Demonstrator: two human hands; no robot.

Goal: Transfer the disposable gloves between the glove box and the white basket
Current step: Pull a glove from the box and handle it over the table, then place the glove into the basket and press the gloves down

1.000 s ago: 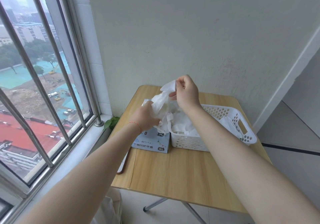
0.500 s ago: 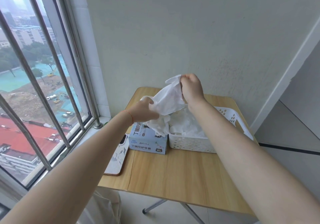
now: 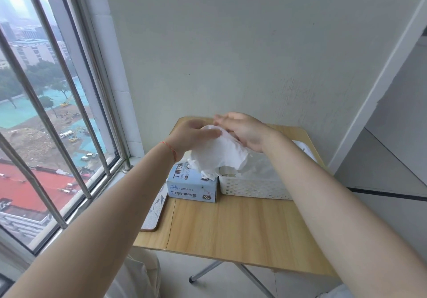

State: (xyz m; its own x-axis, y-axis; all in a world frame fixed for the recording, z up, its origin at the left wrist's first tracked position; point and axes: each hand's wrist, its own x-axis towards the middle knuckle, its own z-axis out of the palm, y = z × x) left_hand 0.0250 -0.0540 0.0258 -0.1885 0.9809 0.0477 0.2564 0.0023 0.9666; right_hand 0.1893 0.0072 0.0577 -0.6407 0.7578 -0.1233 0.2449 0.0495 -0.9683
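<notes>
The left hand [image 3: 193,136] curls onto a crumpled white glove [image 3: 221,153], while the right hand [image 3: 245,131] presses it with flat, loosely spread fingers, above the pale-blue cardboard glove box [image 3: 193,185] and perforated white basket [image 3: 254,188] on the wooden desk [image 3: 242,226].

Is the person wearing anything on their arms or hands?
Almost nothing. Both arms are bare all the way up, with no sleeves showing. The left hand and right hand have no gloves on, and no rings or watch show. The only thing worn is a thin red-orange string bracelet around the left wrist.
</notes>
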